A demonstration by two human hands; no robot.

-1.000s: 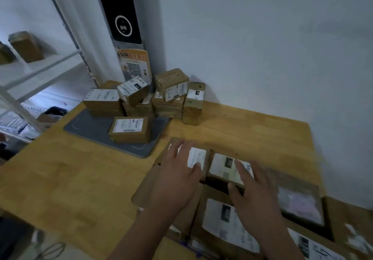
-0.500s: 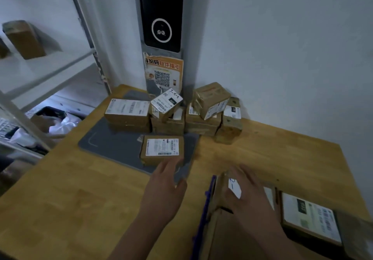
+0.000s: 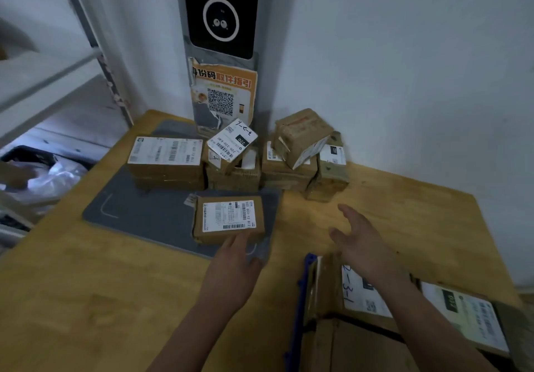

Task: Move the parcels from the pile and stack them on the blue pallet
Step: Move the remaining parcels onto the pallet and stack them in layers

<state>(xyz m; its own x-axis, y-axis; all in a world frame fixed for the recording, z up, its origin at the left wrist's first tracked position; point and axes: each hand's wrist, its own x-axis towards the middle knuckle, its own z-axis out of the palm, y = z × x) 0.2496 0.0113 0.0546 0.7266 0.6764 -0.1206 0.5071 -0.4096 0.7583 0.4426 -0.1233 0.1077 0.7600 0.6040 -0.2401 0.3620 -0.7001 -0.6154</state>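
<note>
A pile of brown cardboard parcels (image 3: 289,152) with white labels sits at the back of the wooden table against the wall. One flat parcel (image 3: 228,218) lies apart on a grey mat (image 3: 144,212). My left hand (image 3: 234,267) reaches to this parcel's near edge, fingers straight and touching or almost touching it. My right hand (image 3: 361,241) hovers open over the table, right of that parcel, holding nothing. The blue pallet (image 3: 300,299) shows as a blue edge at the bottom, with labelled parcels (image 3: 361,293) stacked on it under my right forearm.
A tall grey kiosk (image 3: 219,24) with a black screen and an orange QR poster stands behind the pile. A metal shelf rack (image 3: 95,53) is at the left. A bin with white plastic (image 3: 46,175) sits beyond the table's left edge.
Both hands have left the parcels on the pallet and moved forward toward the pile. My left hand has reached the lone parcel on the mat. The view has swung toward the pile.
</note>
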